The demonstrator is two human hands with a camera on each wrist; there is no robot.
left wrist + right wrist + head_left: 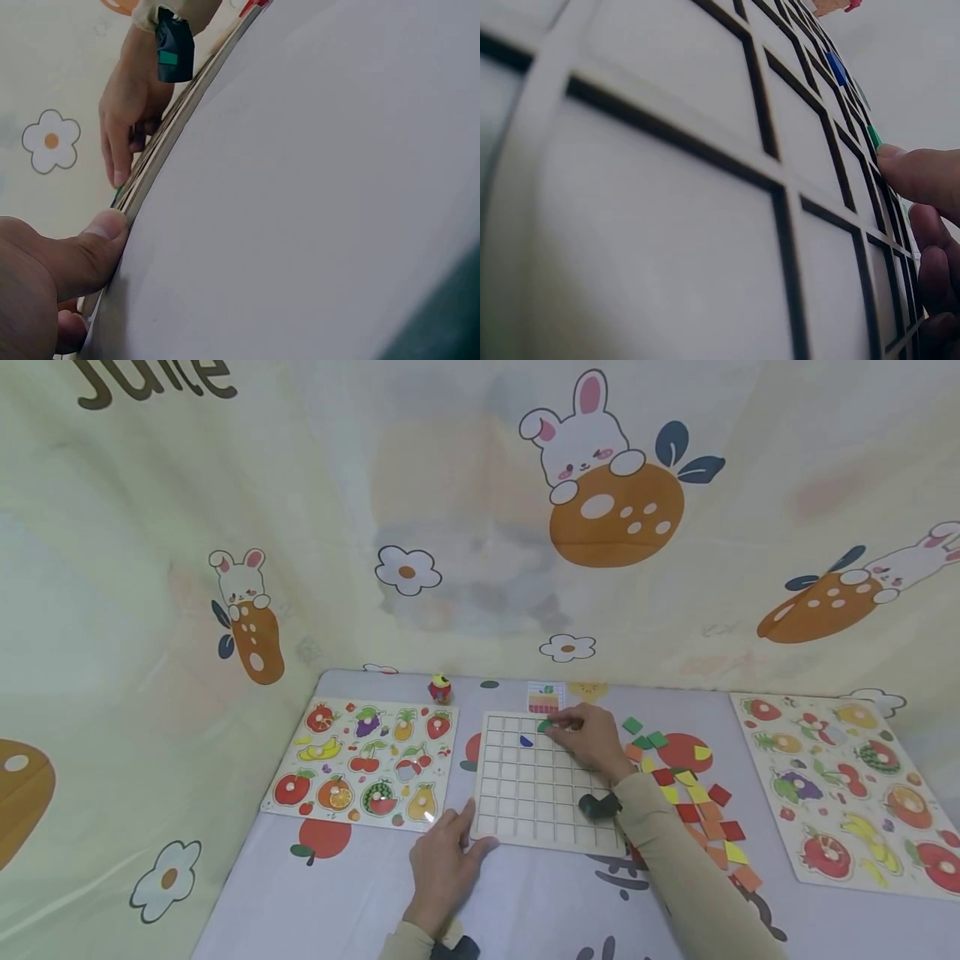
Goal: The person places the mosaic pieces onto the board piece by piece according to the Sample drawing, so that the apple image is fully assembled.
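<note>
The right hand (588, 739) pinches a green tile (544, 726) at its fingertips, over the far row of the grid board (525, 793). The left hand (444, 860) lies relaxed, its thumb touching the board's near corner. All rests on a pale printed tablecloth (352, 893), with a rabbit-patterned curtain (450, 510) beyond the fingers.

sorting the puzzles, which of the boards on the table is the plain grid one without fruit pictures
The middle board, between both hands. It has bare square cells holding only a blue piece; the left board and right board show fruit.

Fingertip (919, 174) presses a green piece (874, 136) onto the grid board (667, 225).
</note>
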